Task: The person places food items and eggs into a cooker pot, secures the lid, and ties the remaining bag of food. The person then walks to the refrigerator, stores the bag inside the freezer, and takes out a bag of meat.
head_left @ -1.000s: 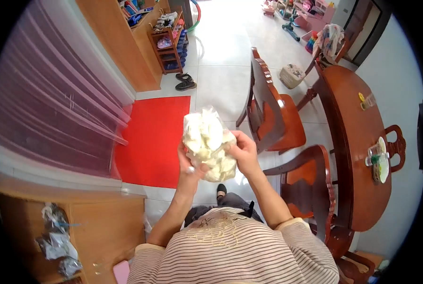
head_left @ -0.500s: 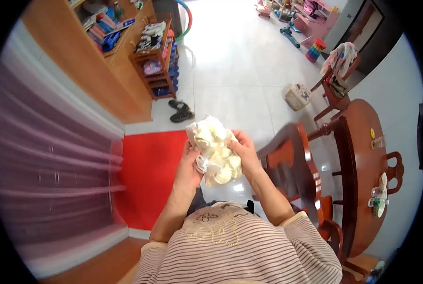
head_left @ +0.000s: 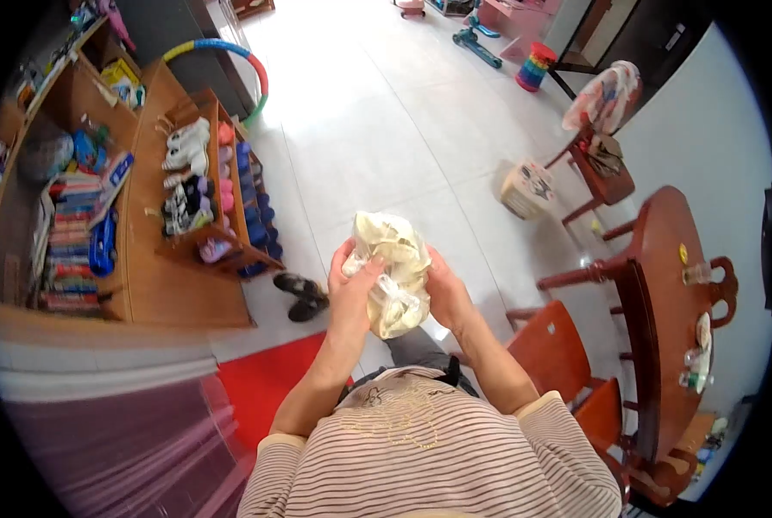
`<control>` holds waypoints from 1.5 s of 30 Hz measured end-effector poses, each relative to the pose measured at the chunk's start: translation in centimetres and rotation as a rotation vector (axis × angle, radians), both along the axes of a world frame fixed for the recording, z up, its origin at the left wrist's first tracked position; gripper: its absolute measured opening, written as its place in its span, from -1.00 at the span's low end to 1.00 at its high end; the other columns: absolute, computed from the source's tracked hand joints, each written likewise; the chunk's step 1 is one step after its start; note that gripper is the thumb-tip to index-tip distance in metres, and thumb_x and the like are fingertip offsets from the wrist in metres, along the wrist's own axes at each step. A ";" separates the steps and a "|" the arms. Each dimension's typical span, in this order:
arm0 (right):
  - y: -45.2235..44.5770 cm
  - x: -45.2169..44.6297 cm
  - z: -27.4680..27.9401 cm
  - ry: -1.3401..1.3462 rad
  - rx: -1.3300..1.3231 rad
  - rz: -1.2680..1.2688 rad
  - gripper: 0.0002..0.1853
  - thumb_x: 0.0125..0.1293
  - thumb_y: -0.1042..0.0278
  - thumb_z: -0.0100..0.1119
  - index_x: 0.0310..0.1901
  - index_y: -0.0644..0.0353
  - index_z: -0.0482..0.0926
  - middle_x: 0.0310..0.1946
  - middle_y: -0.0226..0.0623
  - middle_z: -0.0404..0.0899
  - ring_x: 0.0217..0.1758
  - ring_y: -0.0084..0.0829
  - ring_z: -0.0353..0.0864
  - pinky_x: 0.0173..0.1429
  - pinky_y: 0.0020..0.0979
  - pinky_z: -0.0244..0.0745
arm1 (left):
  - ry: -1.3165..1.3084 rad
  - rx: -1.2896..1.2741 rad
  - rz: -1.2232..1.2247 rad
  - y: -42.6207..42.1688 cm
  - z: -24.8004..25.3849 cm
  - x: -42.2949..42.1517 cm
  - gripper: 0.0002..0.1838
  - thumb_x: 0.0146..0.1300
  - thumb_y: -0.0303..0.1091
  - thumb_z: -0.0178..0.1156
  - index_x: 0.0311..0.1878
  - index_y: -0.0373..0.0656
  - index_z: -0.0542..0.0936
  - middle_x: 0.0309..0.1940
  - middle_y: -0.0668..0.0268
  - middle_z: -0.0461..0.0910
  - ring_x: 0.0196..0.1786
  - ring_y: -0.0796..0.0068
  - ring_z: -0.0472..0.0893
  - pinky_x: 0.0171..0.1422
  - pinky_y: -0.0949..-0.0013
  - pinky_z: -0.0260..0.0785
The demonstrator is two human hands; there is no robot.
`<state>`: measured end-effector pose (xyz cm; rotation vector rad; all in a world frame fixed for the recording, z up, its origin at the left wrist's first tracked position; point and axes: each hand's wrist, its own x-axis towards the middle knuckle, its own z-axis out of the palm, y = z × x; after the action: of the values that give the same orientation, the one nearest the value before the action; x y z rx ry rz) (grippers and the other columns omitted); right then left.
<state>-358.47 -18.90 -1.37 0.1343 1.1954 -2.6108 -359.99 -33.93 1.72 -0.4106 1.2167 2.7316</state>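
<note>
- A striped shirt (head_left: 437, 432) fills the lower middle of the view.
- Ahead of it, the left hand (head_left: 354, 285) and right hand (head_left: 449, 292) clasp opposite sides of a translucent bag (head_left: 394, 246) of pale pieces, held up above the floor, the left thumb across its front.
- Beyond the left forearm lies a red mat (head_left: 269, 388), with dark shoes (head_left: 303, 298) just past it.
- To the right stands a wooden table (head_left: 662, 337).
- Farther off are a pale basket (head_left: 526, 192) and a scooter (head_left: 477, 48).
</note>
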 end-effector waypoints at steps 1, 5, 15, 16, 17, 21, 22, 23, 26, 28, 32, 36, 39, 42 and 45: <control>0.0 -3.5 -0.4 -0.025 -0.035 0.019 -0.31 0.32 -0.03 0.07 0.36 0.17 0.14 0.29 -0.27 0.28 0.33 -0.32 0.29 0.41 -0.23 0.15 | -0.045 -0.041 0.008 -0.1 0.4 -3.6 -0.38 0.21 -0.45 0.25 0.27 -0.32 0.19 0.04 0.08 0.46 0.02 0.34 0.56 0.04 0.32 0.50; 0.0 -14.2 0.1 0.003 -0.101 0.085 -0.36 0.39 -0.07 -0.05 0.34 0.19 0.17 0.25 -0.23 0.33 0.32 -0.37 0.30 0.36 -0.27 0.25 | 0.014 -0.035 -0.124 -2.0 0.2 -14.1 -0.36 0.38 -0.04 0.04 0.33 -0.29 0.17 0.12 0.10 0.43 0.14 0.32 0.49 0.18 0.27 0.40; 0.7 -42.1 3.3 0.053 0.225 0.166 -0.36 0.43 -0.08 -0.12 0.36 0.21 0.16 0.24 -0.23 0.32 0.25 -0.39 0.36 0.29 -0.34 0.31 | -0.132 0.377 -0.197 -1.5 -2.2 -38.6 -0.32 0.38 0.24 -0.25 0.34 -0.07 0.24 0.25 0.22 0.37 0.25 0.23 0.42 0.31 0.09 0.33; 0.9 -45.6 3.5 0.057 0.285 0.194 -0.37 0.43 -0.06 -0.11 0.37 0.20 0.16 0.24 -0.23 0.32 0.26 -0.39 0.35 0.29 -0.34 0.31 | -0.127 0.385 -0.179 -1.4 -2.9 -42.1 -0.35 0.40 0.20 -0.25 0.34 -0.08 0.24 0.24 0.22 0.38 0.25 0.22 0.42 0.31 0.09 0.33; 0.9 -49.1 3.4 0.102 0.380 0.159 -0.40 0.41 -0.01 -0.05 0.34 0.21 0.20 0.24 -0.20 0.32 0.26 -0.36 0.34 0.28 -0.33 0.32 | -0.119 0.392 -0.164 -1.3 -3.0 -45.7 -0.38 0.42 0.16 -0.25 0.33 -0.09 0.25 0.24 0.21 0.38 0.25 0.22 0.42 0.31 0.08 0.33; 1.4 -60.1 5.4 0.511 1.036 -0.085 -0.47 0.25 0.18 0.18 0.18 0.24 0.34 0.20 -0.08 0.35 0.25 -0.20 0.36 0.22 -0.27 0.35 | -0.009 0.375 -0.130 0.3 -1.3 -59.3 -0.51 0.44 -0.03 -0.17 0.28 -0.14 0.30 0.19 0.18 0.41 0.21 0.25 0.46 0.25 0.14 0.38; 1.3 -62.3 6.4 0.658 1.256 -0.169 -0.49 0.19 0.22 0.24 0.14 0.24 0.38 0.18 -0.06 0.37 0.23 -0.15 0.38 0.21 -0.25 0.37 | 0.046 0.351 -0.155 0.8 -1.5 -62.6 -0.52 0.42 -0.05 -0.14 0.26 -0.14 0.31 0.18 0.17 0.42 0.19 0.27 0.47 0.23 0.16 0.40; 1.0 -65.0 6.1 0.717 1.303 -0.183 -0.42 0.04 0.18 0.37 0.06 0.24 0.39 0.11 -0.02 0.41 0.18 -0.05 0.39 0.17 -0.17 0.35 | 0.094 0.321 -0.181 1.1 -2.0 -66.0 -0.53 0.41 -0.08 -0.11 0.25 -0.15 0.31 0.16 0.17 0.43 0.17 0.29 0.49 0.21 0.19 0.41; 0.7 -71.9 7.3 0.667 1.513 -0.152 -0.33 0.00 0.12 0.39 0.10 0.25 0.34 0.08 -0.03 0.43 0.15 -0.07 0.41 0.14 -0.13 0.33 | 0.083 0.306 -0.160 2.3 -1.6 -73.6 -0.52 0.30 -0.27 0.11 0.24 -0.17 0.27 0.08 0.20 0.46 0.06 0.37 0.53 0.13 0.27 0.45; 1.0 -77.4 5.9 0.603 1.563 -0.121 -0.25 -0.06 0.12 0.41 0.14 0.27 0.30 0.07 -0.03 0.44 0.11 -0.09 0.45 0.11 -0.12 0.31 | 0.077 0.243 -0.041 3.2 -2.4 -78.5 -0.46 0.24 -0.35 0.18 0.25 -0.17 0.24 0.06 0.21 0.46 0.06 0.36 0.53 0.13 0.25 0.45; 0.3 -89.8 3.3 0.790 1.470 -0.289 -0.26 -0.13 0.23 0.42 0.13 0.22 0.33 0.03 -0.04 0.45 -0.01 -0.09 0.54 -0.01 -0.15 0.44 | -0.041 0.260 0.078 2.7 -3.3 -89.2 -0.46 0.19 -0.28 0.24 0.22 -0.12 0.31 0.06 0.27 0.48 0.11 0.36 0.52 0.21 0.23 0.43; -0.7 -102.6 2.7 1.046 1.535 -0.294 -0.40 -0.12 0.31 0.43 0.02 0.11 0.40 -0.03 -0.07 0.49 -0.17 -0.10 0.61 -0.18 -0.22 0.56 | -0.015 0.295 0.151 1.8 -4.6 -101.0 -0.43 0.18 -0.27 0.25 0.24 -0.09 0.29 0.09 0.27 0.47 0.15 0.34 0.49 0.23 0.22 0.42; -1.9 -112.5 4.5 1.110 1.545 -0.169 -0.53 -0.10 0.33 0.41 -0.10 0.09 0.44 -0.05 -0.07 0.50 -0.21 -0.14 0.63 -0.26 -0.25 0.58 | 0.044 0.279 0.252 0.9 -4.1 -109.4 -0.42 0.18 -0.29 0.23 0.26 -0.09 0.28 0.09 0.27 0.47 0.16 0.33 0.49 0.24 0.21 0.42; -4.3 -121.3 5.2 1.181 1.509 -0.104 -0.62 -0.08 0.32 0.39 -0.21 0.12 0.45 -0.11 -0.10 0.52 -0.27 -0.17 0.63 -0.35 -0.27 0.57 | 0.029 0.274 0.355 -0.9 -1.8 -115.7 -0.43 0.19 -0.33 0.20 0.28 -0.08 0.27 0.11 0.28 0.46 0.16 0.32 0.48 0.24 0.22 0.42; -7.0 -128.8 5.1 1.179 1.472 0.008 -0.71 -0.05 0.31 0.33 -0.34 0.17 0.43 -0.26 -0.14 0.53 -0.39 -0.21 0.61 -0.45 -0.28 0.53 | -0.032 0.157 0.464 -3.4 -0.5 -121.3 -0.37 0.21 -0.40 0.20 0.33 0.03 0.19 0.12 0.32 0.39 0.15 0.35 0.45 0.11 0.17 0.48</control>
<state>-487.23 -25.89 3.71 -1.2085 3.0731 -1.0193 -481.31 -37.38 1.26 -0.8014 0.9886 3.1568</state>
